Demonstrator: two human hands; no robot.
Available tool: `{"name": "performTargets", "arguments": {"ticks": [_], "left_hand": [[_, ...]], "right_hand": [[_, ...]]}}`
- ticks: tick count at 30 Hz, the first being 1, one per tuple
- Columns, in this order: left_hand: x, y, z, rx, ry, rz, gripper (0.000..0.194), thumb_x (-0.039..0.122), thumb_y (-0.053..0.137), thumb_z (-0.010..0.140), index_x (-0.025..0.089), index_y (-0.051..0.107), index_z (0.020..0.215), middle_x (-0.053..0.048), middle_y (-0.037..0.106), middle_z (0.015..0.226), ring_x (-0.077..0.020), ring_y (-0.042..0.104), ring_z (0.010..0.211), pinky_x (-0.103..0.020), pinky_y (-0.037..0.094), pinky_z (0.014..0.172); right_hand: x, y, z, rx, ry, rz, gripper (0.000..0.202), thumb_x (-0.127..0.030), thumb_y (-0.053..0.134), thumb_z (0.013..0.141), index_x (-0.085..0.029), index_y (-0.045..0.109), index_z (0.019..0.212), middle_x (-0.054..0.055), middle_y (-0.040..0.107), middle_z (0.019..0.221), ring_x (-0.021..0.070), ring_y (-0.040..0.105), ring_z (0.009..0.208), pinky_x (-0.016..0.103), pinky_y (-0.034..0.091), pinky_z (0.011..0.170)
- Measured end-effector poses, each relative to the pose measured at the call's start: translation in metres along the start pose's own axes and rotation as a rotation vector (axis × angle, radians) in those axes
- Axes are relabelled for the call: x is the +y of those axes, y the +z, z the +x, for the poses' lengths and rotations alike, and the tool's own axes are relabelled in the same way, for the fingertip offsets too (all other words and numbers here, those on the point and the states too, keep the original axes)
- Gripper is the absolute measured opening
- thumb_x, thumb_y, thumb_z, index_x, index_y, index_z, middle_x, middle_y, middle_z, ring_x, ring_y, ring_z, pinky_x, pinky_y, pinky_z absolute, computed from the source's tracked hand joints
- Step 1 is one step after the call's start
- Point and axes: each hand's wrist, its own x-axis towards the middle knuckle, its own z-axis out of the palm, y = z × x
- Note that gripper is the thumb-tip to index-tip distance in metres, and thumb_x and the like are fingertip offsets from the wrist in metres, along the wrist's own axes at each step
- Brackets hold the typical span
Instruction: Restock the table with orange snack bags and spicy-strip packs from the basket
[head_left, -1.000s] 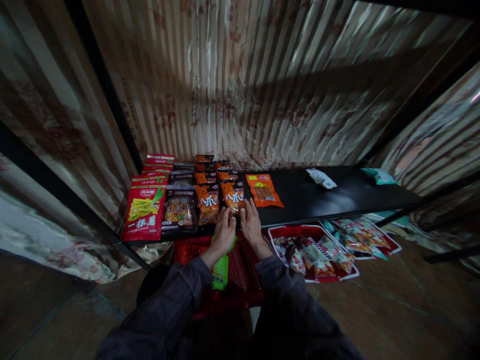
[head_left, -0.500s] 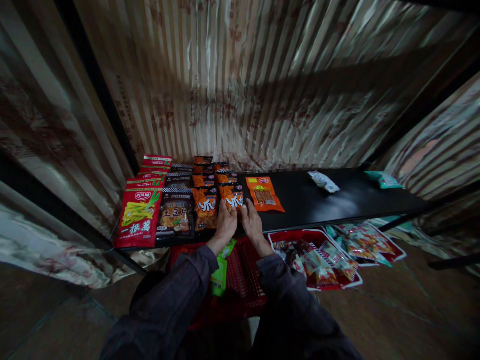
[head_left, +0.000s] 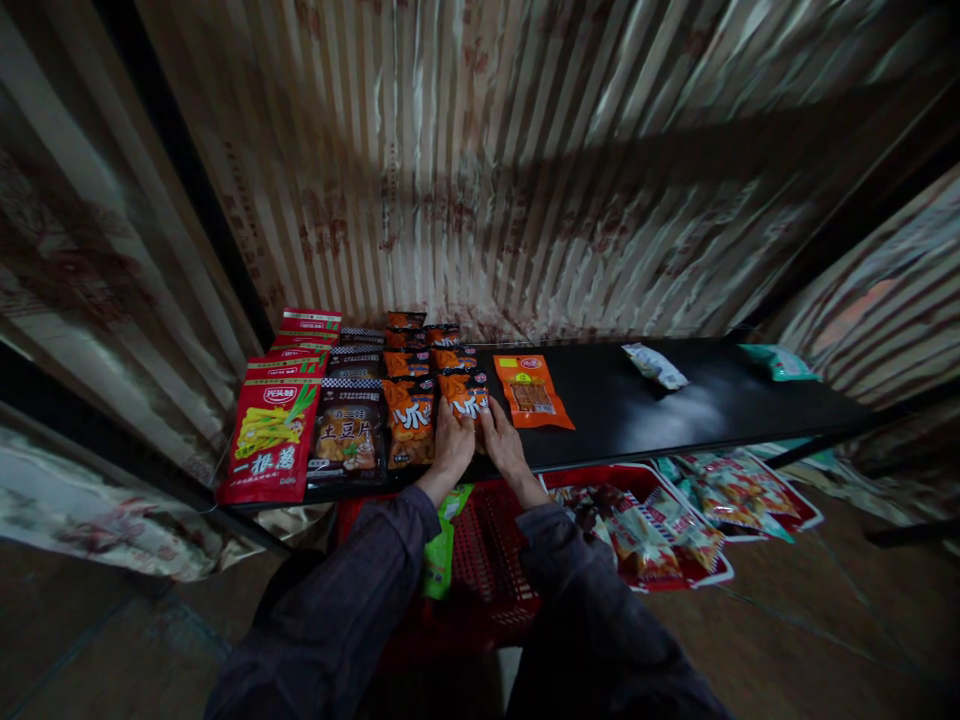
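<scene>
Grasping glossy black-and-orange plastic snack bag (head_left: 466,388) by its sides with left hand (head_left: 454,444) and right hand (head_left: 503,441). Sits near front edge of long flat black shelf (head_left: 600,405), between matching snack bag (head_left: 410,420) and bright-orange rectangular packet (head_left: 532,391). Also showing red perforated plastic basket (head_left: 491,545) below.

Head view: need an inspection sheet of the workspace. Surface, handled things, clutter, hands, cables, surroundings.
Surface: black shelf, light patch toward its right half.
Handled things: front black-and-orange bag, between both hands; similar bags behind and to its left.
Clutter: red packets and dark bags at left; orange packet, white packet and teal packet at right; below, a red basket with green packets, plus other filled baskets.
Hands: left hand and right hand at the bag's lower sides; grip unclear.
Cables: nothing seen for certain; dim.
Surroundings: striped curtain, tiled floor.
</scene>
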Motion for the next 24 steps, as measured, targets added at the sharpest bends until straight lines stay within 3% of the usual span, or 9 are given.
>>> {"name": "performTargets", "arguments": {"ticks": [7, 14, 24], "left_hand": [[0.004, 0.0, 0.001, -0.034, -0.006, 0.024, 0.061, 0.026, 0.039, 0.088, 0.004, 0.024, 0.142, -0.017, 0.022, 0.152, -0.0194, 0.021, 0.14, -0.029, 0.017, 0.114], [0.002, 0.001, 0.003, -0.015, 0.012, 0.063, 0.057, 0.023, 0.039, 0.087, 0.008, 0.028, 0.142, -0.014, 0.027, 0.151, -0.0182, 0.022, 0.14, -0.029, 0.017, 0.114], [0.003, 0.001, 0.0, -0.027, -0.067, 0.045, 0.059, 0.028, 0.039, 0.089, 0.007, 0.026, 0.143, -0.016, 0.027, 0.15, -0.0201, 0.025, 0.139, -0.03, 0.021, 0.113]], "right_hand": [[-0.005, -0.005, 0.001, -0.037, 0.027, -0.001, 0.062, -0.056, 0.026, 0.091, -0.017, 0.041, 0.137, 0.012, 0.054, 0.133, 0.0265, 0.051, 0.122, 0.042, 0.038, 0.103], [-0.01, -0.007, 0.0, -0.056, 0.051, -0.01, 0.062, -0.057, 0.025, 0.09, -0.018, 0.042, 0.136, 0.011, 0.054, 0.132, 0.0242, 0.051, 0.122, 0.039, 0.037, 0.104], [-0.011, -0.006, 0.0, -0.071, 0.062, -0.035, 0.062, -0.054, 0.026, 0.091, -0.016, 0.041, 0.137, 0.014, 0.055, 0.131, 0.0268, 0.054, 0.119, 0.042, 0.039, 0.101]]}}
